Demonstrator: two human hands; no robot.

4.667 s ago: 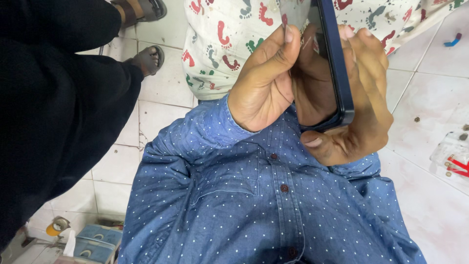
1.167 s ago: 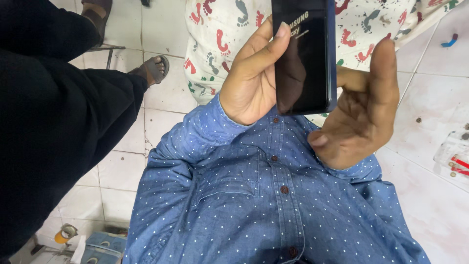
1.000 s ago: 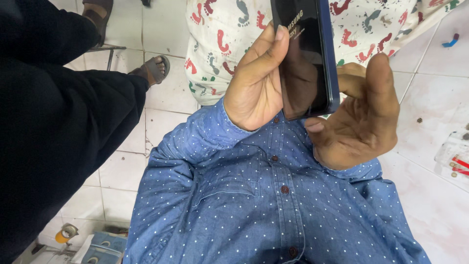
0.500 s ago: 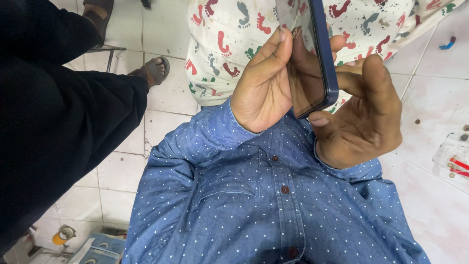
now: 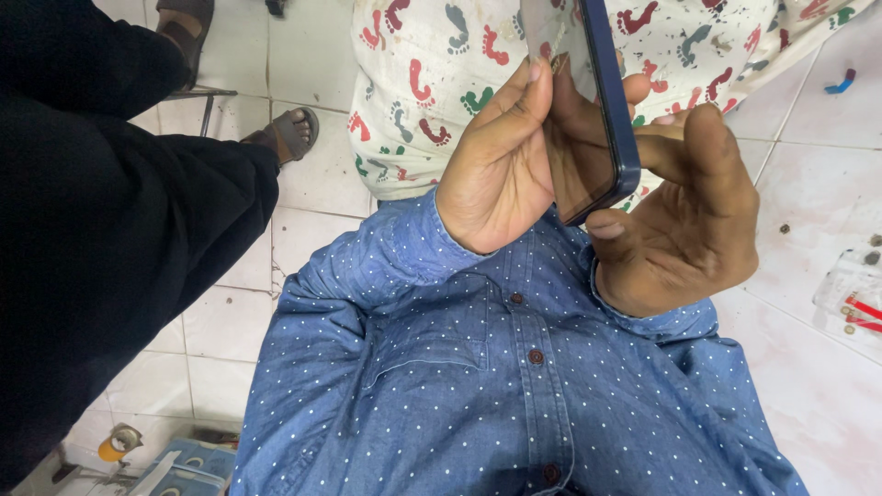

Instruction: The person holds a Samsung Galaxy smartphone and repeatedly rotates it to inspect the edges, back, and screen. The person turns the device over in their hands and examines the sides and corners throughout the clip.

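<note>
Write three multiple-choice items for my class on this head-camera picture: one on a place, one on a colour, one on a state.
1. Where is the phone?
A. on the tiled floor
B. between both hands, above the shirt
C. in the shirt pocket

2. What colour is the dotted shirt?
A. blue
B. red
C. green

3. How is the phone held?
A. flat, screen up
B. lying on the lap
C. tilted nearly edge-on to the camera

Key: 1 B, the left hand and right hand grip it from either side. 2 A, the fabric is blue with white dots. 3 C, its dark blue side rim faces the camera.
</note>
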